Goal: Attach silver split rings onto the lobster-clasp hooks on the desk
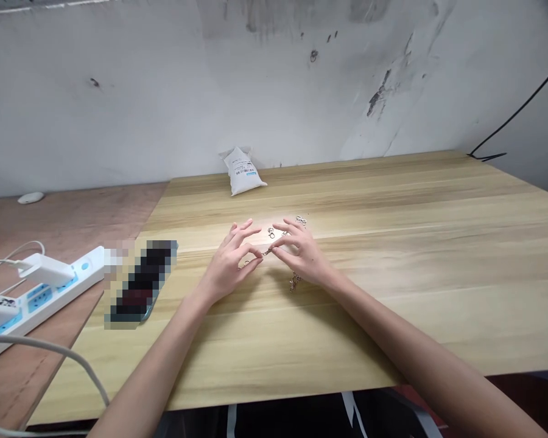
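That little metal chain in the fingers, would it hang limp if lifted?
Probably limp: the chain looks made of small links, pinched between the left hand and right hand. Likely light, since fingertips alone hold it. Pushed, it would probably bunch rather than roll.

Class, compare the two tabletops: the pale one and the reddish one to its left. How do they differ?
The pale table is light, streaked wood; the reddish table is darker brown. The pale table bears a white bag and metal clasps, one pinched between the left hand and right hand; the reddish table bears a white power strip with chargers plugged in. Both stand side by side against the wall.
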{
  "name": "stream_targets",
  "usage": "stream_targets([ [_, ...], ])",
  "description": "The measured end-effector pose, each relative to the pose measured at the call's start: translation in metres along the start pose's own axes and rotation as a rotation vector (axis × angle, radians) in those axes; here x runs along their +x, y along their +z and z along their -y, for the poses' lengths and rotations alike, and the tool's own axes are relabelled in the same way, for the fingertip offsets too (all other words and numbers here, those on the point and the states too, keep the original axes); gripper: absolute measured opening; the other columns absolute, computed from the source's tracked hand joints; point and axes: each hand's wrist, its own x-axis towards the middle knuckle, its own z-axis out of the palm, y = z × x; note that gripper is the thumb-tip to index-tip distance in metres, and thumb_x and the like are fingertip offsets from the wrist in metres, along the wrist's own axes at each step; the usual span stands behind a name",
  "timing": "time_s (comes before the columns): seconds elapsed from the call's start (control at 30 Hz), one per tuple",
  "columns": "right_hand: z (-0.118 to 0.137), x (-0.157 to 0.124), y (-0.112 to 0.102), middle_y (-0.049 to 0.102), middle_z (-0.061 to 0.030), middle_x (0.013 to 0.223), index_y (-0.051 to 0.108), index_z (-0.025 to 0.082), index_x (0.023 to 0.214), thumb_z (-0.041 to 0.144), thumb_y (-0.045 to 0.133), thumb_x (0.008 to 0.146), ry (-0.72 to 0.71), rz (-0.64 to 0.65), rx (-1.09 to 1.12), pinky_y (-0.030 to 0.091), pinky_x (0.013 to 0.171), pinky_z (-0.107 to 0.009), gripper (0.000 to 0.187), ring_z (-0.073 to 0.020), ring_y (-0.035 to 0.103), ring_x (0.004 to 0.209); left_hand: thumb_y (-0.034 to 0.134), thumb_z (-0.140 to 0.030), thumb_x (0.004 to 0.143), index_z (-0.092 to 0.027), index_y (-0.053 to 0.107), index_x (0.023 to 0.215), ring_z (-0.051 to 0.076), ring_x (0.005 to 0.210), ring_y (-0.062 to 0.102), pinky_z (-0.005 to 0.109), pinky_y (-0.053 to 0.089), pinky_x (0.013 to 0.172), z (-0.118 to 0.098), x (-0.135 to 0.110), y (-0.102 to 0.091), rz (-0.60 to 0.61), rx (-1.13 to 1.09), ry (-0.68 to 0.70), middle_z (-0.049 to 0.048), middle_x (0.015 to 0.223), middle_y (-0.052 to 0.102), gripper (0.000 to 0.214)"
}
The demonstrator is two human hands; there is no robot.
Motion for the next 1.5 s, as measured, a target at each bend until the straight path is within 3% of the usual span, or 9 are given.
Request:
stream_targets([
  [0.13,-0.003,0.000,0.006,0.065,-0.0091,0.125,0.075,0.024,0.089,0.028,0.064,0.087,0.067,-0.020,-0.003,0.037,0.105,-0.056,0.011,-0.0303,0.045,0.131,0.059,-0.022,0.091,-0.021,0.063,0.087,0.025,0.142,0.036,0.057,0.024,0.120,-0.003,0.001,-0.001,-0.002,-0.078,-0.059,0.0079,0.137,0.055,0.005],
  [0.33,0.009,-0.004,0.007,0.066,-0.0096,0.123,0.073,0.025,0.097,0.030,0.063,0.088,-0.035,-0.084,-0.133,0.040,0.100,-0.052,0.014,-0.0292,0.049,0.125,0.062,-0.024,0.089,-0.021,0.064,0.086,0.027,0.142,0.036,0.059,0.023,0.118,-0.007,0.002,-0.001,-0.033,-0.209,-0.196,0.0075,0.136,0.056,0.005],
  [0.5,0.022,-0.006,0.011,0.064,-0.0112,0.126,0.074,0.025,0.097,0.036,0.064,0.088,-0.140,-0.041,-0.287,0.035,0.102,-0.052,0.017,-0.0297,0.050,0.124,0.062,-0.024,0.090,-0.022,0.065,0.087,0.025,0.144,0.033,0.059,0.017,0.121,-0.011,0.002,0.001,-0.062,-0.229,-0.212,0.0066,0.136,0.055,0.004],
  [0.67,0.021,-0.007,0.016,0.063,-0.0118,0.128,0.073,0.024,0.099,0.027,0.058,0.091,-0.166,-0.070,-0.340,0.035,0.101,-0.050,0.017,-0.0292,0.049,0.124,0.063,-0.023,0.089,-0.022,0.064,0.086,0.027,0.142,0.035,0.059,0.021,0.120,-0.019,0.004,0.003,-0.094,-0.234,-0.196,0.0072,0.135,0.056,0.003],
  [0.97,0.014,-0.006,0.018,0.067,-0.0064,0.118,0.068,0.027,0.112,0.029,0.047,0.099,-0.197,0.101,-0.141,0.041,0.089,-0.041,0.025,-0.0236,0.052,0.108,0.065,-0.022,0.088,-0.023,0.066,0.087,0.026,0.140,0.039,0.059,0.021,0.120,-0.019,0.004,0.002,-0.120,-0.254,-0.171,0.0058,0.133,0.059,0.002],
  [1.23,0.015,-0.006,0.015,0.069,-0.0057,0.109,0.069,0.026,0.109,0.027,0.045,0.100,-0.165,0.072,-0.101,0.038,0.089,-0.040,0.025,-0.0225,0.054,0.102,0.066,-0.026,0.087,-0.023,0.069,0.085,0.026,0.137,0.041,0.053,0.037,0.113,-0.020,0.004,0.001,-0.110,-0.300,-0.252,0.0057,0.130,0.060,0.005],
  [1.5,0.018,-0.006,0.015,0.069,-0.0060,0.104,0.066,0.023,0.112,0.024,0.041,0.101,-0.166,0.117,-0.025,0.038,0.088,-0.038,0.028,-0.0210,0.053,0.099,0.066,-0.027,0.088,-0.025,0.072,0.090,0.025,0.133,0.045,0.051,0.037,0.113,-0.020,0.005,-0.005,-0.102,-0.392,-0.274,0.0050,0.129,0.060,0.007],
])
